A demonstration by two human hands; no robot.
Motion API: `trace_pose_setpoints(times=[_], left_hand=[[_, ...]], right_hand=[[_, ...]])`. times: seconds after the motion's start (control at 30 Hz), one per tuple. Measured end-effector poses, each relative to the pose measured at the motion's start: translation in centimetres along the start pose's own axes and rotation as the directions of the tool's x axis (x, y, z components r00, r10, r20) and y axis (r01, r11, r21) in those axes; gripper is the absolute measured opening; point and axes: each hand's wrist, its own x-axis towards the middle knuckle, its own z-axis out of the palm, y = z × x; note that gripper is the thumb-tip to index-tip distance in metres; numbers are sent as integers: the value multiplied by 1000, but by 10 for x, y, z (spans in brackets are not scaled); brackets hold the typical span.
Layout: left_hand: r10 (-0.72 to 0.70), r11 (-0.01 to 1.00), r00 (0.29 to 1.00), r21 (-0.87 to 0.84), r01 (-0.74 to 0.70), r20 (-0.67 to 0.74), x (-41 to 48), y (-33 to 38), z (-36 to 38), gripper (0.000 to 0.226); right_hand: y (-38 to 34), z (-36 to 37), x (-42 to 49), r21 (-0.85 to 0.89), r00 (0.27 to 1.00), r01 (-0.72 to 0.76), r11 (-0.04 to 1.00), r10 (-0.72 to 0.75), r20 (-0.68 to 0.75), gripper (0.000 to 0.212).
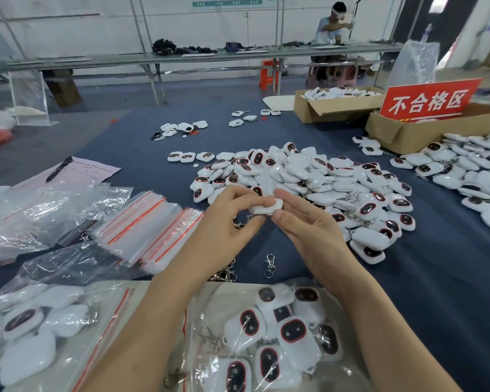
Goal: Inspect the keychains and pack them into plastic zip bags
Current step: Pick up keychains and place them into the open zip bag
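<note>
A white keychain [267, 207] sits edge-on between both hands above the blue table. My left hand [229, 219] pinches its left end with curled fingers. My right hand [303, 219] holds its right end between thumb and fingertips, palm up. Behind the hands lies a big pile of white keychains [317, 179] with dark red-rimmed faces. Empty zip bags with red strips [145, 227] are stacked to the left. Near me lie two filled zip bags [280, 335], [34, 323], partly hidden by my forearms.
A second heap of keychains [470, 176] lies at the right by cardboard boxes [334, 104], [413, 131] and a red sign [427, 100]. A loose metal clasp [270, 264] lies near the hands. A pen on pink paper [60, 168] is at left. A person works at a far bench.
</note>
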Motion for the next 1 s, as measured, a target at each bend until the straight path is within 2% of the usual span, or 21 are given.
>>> trace_pose_setpoints(times=[0.1, 0.23, 0.4, 0.47, 0.57, 0.63, 0.7, 0.83, 0.9, 1.0], left_hand=[[-38, 999, 998, -21, 39, 46, -1, -2, -2, 33], [-36, 999, 999, 17, 36, 22, -1, -6, -1, 31], [-109, 994, 994, -13, 109, 26, -1, -8, -1, 48], [-113, 993, 993, -15, 113, 24, 0, -8, -1, 45], [-69, 997, 997, 32, 68, 23, 0, -4, 0, 27], [-40, 997, 999, 68, 39, 13, 0, -2, 1, 22], [-59, 997, 998, 55, 58, 8, 0, 0, 3, 20], [-150, 988, 986, -36, 153, 69, 0, -1, 4, 20], [-205, 961, 975, -171, 218, 90, 1, -2, 5, 20], [-268, 858, 956, -422, 294, 120, 2, -3, 9, 21]], right_hand=[[-1, 1, -1, 27, 999, -16, 1000, 15, 30, 41], [-4, 3, -4, 27, 999, -31, 999, 30, 29, 45], [-5, 3, -4, 23, 1000, -24, 999, 23, 15, 42], [-4, 2, -3, 28, 1000, -14, 1000, 13, 16, 39], [-4, 2, -3, 35, 1000, 8, 999, -8, -2, 37], [-3, 3, -2, -62, 997, 62, 996, -65, -51, 30], [-2, 6, -1, -197, 987, 118, 973, -137, -86, 33], [-4, 11, -1, -326, 976, 159, 932, -197, -89, 29], [-5, 13, -2, -339, 979, 147, 929, -185, -82, 25], [-3, 13, -4, -333, 987, 115, 936, -145, -66, 24]])
